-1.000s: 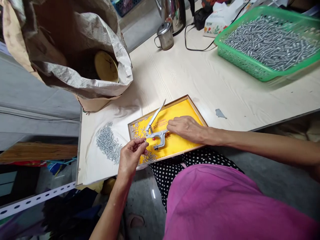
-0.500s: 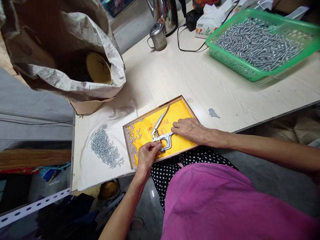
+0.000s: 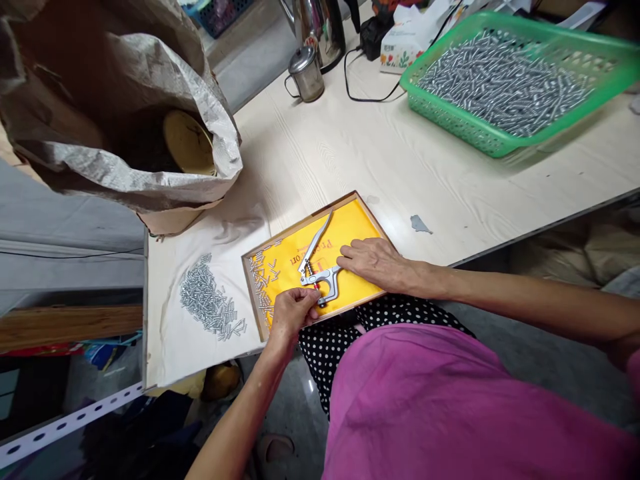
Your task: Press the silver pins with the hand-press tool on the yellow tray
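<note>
The table (image 3: pixel 380 160) is pale wood-grain and carries everything described here. A large open sack (image 3: pixel 115 113) stands at its far left corner, with a round yellow lid (image 3: pixel 187 141) visible inside. A green basket (image 3: pixel 510 80) filled with metal pins sits at the far right edge. A kettle (image 3: pixel 320 27) and a small steel mug (image 3: pixel 303 73) stand at the far edge, with a black cable (image 3: pixel 370 97) running beside them.

A shallow wooden tray (image 3: pixel 373 215) with a yellow lining lies at the near edge, directly in front of the person. A loose pile of pins (image 3: pixel 210 308) lies on the table just left of the tray, and more pins (image 3: pixel 263 280) are scattered along the tray's left side.

The press tool (image 3: pixel 317 267), a silver hand lever, lies in the middle of the tray with its long handle pointing toward the far edge.

The right hand (image 3: pixel 373 261) rests flat on the tray lining, its fingers pressed on the tool's lower handle. The left hand (image 3: pixel 290 312) is at the tray's near edge, fingertips pinched together at the tool's head; whatever small part they hold is too small to make out.
</note>
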The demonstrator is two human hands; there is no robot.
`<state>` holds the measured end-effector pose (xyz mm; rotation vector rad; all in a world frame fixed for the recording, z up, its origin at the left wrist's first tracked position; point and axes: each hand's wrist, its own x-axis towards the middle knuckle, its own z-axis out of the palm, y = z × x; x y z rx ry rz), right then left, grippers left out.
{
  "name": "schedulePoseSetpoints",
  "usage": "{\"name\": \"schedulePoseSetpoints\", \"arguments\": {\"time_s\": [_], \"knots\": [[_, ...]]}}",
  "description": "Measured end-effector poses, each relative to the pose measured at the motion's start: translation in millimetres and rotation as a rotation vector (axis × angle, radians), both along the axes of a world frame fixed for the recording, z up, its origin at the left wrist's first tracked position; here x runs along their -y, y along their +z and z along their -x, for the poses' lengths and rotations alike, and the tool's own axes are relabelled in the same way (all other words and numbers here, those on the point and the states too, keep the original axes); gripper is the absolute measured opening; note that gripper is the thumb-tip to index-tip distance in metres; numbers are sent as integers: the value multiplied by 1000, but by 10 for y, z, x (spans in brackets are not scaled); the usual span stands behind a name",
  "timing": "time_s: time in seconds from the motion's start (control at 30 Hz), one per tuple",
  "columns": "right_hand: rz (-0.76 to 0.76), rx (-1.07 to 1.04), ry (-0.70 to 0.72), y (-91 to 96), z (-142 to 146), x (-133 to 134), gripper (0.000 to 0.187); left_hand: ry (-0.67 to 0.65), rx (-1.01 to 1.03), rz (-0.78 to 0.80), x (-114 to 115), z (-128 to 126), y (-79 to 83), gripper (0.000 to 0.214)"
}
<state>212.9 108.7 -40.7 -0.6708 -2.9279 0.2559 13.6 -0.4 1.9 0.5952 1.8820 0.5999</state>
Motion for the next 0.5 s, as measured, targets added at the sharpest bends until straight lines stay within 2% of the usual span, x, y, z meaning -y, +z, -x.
{"name": "schedulePoseSetpoints", "arguments": {"time_s": [0.17,0.5], "knots": [[16,8,-2,39,-3,6,21,-43,-4,25,-11,-11,32,40],[77,27,-24,63,1,34,19,-84,16,38,2,37,-28,47]]}}
